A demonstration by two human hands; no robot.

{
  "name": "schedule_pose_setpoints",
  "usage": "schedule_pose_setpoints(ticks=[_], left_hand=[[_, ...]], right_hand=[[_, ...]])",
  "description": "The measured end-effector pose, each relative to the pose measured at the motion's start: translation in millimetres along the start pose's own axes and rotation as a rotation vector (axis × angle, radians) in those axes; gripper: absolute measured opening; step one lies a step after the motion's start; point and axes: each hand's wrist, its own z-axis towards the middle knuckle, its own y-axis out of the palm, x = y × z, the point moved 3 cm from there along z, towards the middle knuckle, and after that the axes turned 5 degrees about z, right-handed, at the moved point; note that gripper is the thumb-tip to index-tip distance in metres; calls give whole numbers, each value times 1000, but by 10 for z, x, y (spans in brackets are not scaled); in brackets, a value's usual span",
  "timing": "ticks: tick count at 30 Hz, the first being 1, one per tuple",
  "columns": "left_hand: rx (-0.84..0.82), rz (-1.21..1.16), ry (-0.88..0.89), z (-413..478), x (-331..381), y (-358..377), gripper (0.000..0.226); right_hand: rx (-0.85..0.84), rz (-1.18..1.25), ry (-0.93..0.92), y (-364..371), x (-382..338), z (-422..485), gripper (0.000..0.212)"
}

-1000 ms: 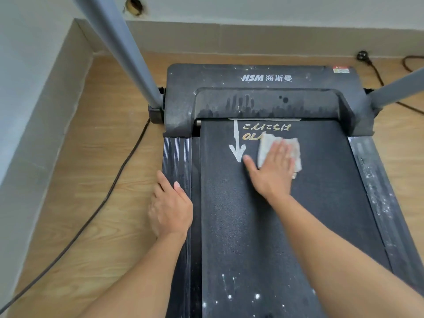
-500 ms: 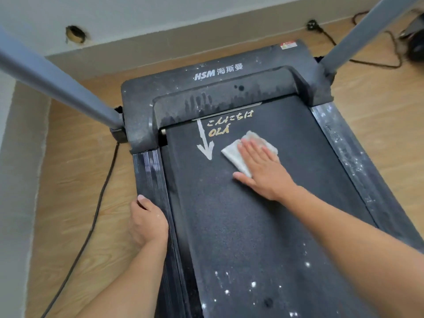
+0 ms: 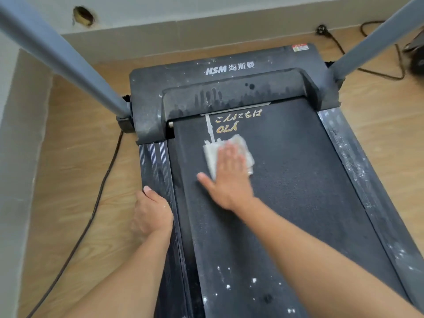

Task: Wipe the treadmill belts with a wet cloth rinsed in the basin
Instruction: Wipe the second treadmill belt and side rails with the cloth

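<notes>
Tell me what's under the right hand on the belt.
A folded white cloth lies flat under the right hand on the black treadmill belt; its middle and the arrow's tip are covered.

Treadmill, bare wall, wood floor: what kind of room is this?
Probably a corner of a home or small workout room. An HSM treadmill stands on wood-look flooring against a plain wall with a rough hole, and a loose power plug lies on the floor.

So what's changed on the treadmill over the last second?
The right hand slid the white cloth left along the belt, so it now covers the printed arrow's tip, just under the OLÁ lettering. The left hand shifted back along the left side rail. Nothing was picked up or released.
</notes>
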Motion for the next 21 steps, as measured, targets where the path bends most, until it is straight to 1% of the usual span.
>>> schedule_pose_setpoints(ticks=[2,3,4,6,7,8,9,10,13,15,17,19,20,21], left_hand=[[-42,-45,-25,26,-7,-33,55],[-64,-76,-52,42,-7,-51,58],[-83,-93,-76,53,-13,-70,61],[-95,-104,-84,49,-22,-100,63],[-90,-106,-73,36,-18,-101,62],[-82,-98,-51,21,1,-102,61],[-78,-79,-29,-4,7,-97,59],[-75,-63,-9,-17,29,-92,57],[-57,-46,7,-29,52,-90,53],[-44,-43,10,-27,56,-79,52],[-42,-42,16,-24,60,-78,50],[-41,-45,13,-21,61,-67,48],[-39,-47,9,-17,54,-64,47],[-34,-50,9,-11,51,-55,47]], right_hand=[[-74,-45,-215,224,-403,-242,91],[-93,-64,-307,287,-467,-379,87],[-110,-84,-389,304,-440,-486,85],[-144,-141,-535,216,-166,-604,85],[-152,-170,-554,139,50,-611,86],[-154,-179,-521,19,306,-585,88],[-153,-165,-429,-95,602,-552,91],[-139,-147,-295,-224,928,-511,93],[-16,-70,104,-566,1842,-540,95],[68,44,322,-697,2207,-657,94],[161,157,488,-662,2188,-740,101],[219,241,608,-484,1821,-720,112],[210,251,606,-374,1541,-687,116],[180,232,548,-263,1214,-661,117]])
